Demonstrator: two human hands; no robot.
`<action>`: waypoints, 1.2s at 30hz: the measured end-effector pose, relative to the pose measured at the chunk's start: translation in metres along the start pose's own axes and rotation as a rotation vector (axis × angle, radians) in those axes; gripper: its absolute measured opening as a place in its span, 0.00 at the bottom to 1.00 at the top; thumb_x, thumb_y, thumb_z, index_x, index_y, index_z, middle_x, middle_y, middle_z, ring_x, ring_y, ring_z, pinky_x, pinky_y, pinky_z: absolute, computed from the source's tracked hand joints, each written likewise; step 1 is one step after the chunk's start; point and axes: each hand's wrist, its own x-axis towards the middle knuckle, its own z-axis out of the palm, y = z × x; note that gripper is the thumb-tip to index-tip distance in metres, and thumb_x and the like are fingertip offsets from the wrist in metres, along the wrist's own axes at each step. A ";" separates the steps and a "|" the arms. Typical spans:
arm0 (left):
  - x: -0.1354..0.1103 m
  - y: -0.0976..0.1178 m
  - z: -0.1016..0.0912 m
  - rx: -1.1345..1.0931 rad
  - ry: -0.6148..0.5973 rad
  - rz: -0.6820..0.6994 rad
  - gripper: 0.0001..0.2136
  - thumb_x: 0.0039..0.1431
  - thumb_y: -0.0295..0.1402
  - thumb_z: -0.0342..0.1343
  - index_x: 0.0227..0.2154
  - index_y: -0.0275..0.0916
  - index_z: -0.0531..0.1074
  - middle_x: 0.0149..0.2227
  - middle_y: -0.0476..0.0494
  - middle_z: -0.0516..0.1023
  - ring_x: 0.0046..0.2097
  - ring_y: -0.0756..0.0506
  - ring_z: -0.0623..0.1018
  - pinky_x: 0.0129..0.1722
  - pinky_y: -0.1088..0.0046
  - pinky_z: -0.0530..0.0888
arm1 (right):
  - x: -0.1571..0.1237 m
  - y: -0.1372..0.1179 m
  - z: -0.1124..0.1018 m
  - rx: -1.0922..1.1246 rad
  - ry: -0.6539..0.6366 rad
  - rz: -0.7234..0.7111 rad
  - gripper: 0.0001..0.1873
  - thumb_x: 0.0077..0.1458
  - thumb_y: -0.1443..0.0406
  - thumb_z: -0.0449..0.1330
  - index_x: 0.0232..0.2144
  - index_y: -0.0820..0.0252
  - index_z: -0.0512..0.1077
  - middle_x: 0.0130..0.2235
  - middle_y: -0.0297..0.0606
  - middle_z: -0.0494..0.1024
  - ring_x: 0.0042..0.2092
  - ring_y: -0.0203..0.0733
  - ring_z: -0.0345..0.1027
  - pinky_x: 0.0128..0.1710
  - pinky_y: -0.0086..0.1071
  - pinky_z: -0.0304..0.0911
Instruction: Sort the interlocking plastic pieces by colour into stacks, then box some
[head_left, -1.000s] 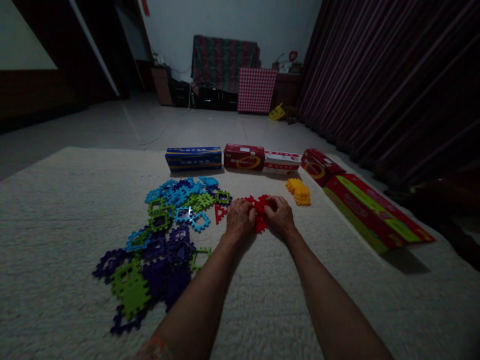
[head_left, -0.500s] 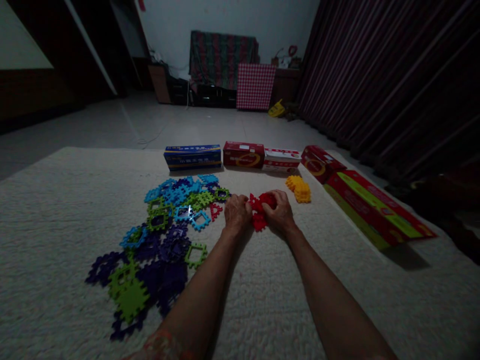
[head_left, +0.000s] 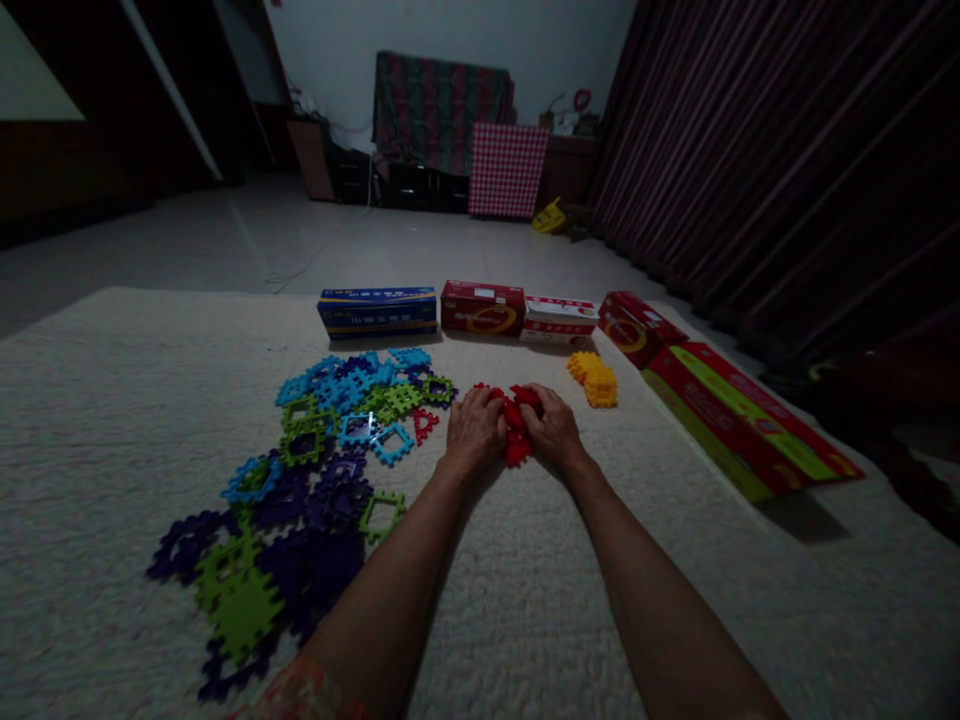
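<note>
Several red toothed plastic building pieces [head_left: 516,448] are bunched between my two hands, low over the pale quilted mat. My left hand [head_left: 475,428] is closed on red pieces from the left, and a bit of red shows above its knuckles. From the right, my right hand [head_left: 553,426] grips another red piece [head_left: 527,396] with thumb and fingers. The fingers hide much of the red shapes, so I cannot tell how they join. To the left of my left hand lies a loose red triangular piece [head_left: 424,425]. A stack of yellow pieces [head_left: 598,380] sits beyond my right hand.
A wide spread of blue, green and purple toothed pieces [head_left: 322,500] covers the mat's left side. Along the far side stand a blue box [head_left: 379,314], a dark red box [head_left: 482,309] and a white-and-red box [head_left: 559,319]. More boxes [head_left: 742,420] line the right edge.
My hands have drawn slightly closer together around the red pieces. Red now shows above my left hand. The whole view has shifted a little.
</note>
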 end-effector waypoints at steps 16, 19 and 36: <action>-0.004 -0.011 -0.010 -0.081 0.009 0.143 0.12 0.64 0.30 0.51 0.45 0.40 0.77 0.48 0.40 0.78 0.53 0.42 0.74 0.58 0.62 0.69 | -0.001 -0.011 -0.001 0.116 0.061 0.078 0.18 0.58 0.57 0.54 0.47 0.59 0.73 0.45 0.45 0.81 0.46 0.48 0.74 0.50 0.42 0.68; -0.001 -0.009 -0.007 -0.101 0.038 0.032 0.12 0.64 0.29 0.51 0.44 0.39 0.78 0.46 0.40 0.79 0.50 0.43 0.75 0.57 0.63 0.70 | 0.000 -0.009 -0.002 0.133 0.111 0.181 0.23 0.59 0.54 0.54 0.51 0.59 0.71 0.43 0.45 0.82 0.43 0.49 0.75 0.47 0.41 0.69; 0.005 -0.015 0.000 -0.169 0.163 -0.069 0.12 0.59 0.22 0.52 0.38 0.38 0.79 0.40 0.41 0.81 0.45 0.44 0.78 0.51 0.66 0.74 | 0.004 0.002 0.001 0.072 0.083 0.234 0.29 0.60 0.52 0.51 0.56 0.63 0.69 0.48 0.50 0.80 0.45 0.51 0.74 0.50 0.44 0.68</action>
